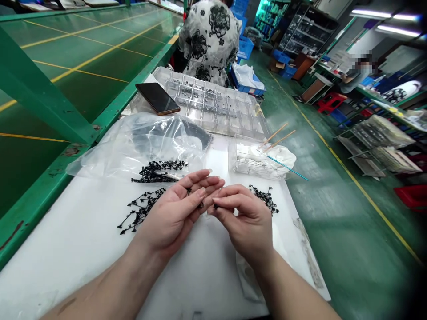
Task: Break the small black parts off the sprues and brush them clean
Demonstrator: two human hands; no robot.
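— Head view: where are my hands?

— Your left hand (176, 211) and right hand (245, 224) meet over the white worktop (83, 249), fingertips touching. Your right fingers (230, 205) are pinched narrow on a small black part (215, 206). Your left fingers (203, 182) lie nearly straight and loose, palm turned up, their tips against the same part.

— And around them?

— Black plastic sprues lie in three lots: one sprue cluster (142, 211) just left of your left hand, a second pile (160, 171) at the mouth of the clear plastic bag (143, 142), and a third heap (265, 199) just beyond your right hand. Farther off you have a clear box (242, 166) with white cloth and thin sticks, a compartment tray (213, 104), and a phone (157, 98). A person in a flowered top (210, 38) sits at the worktop's far end.
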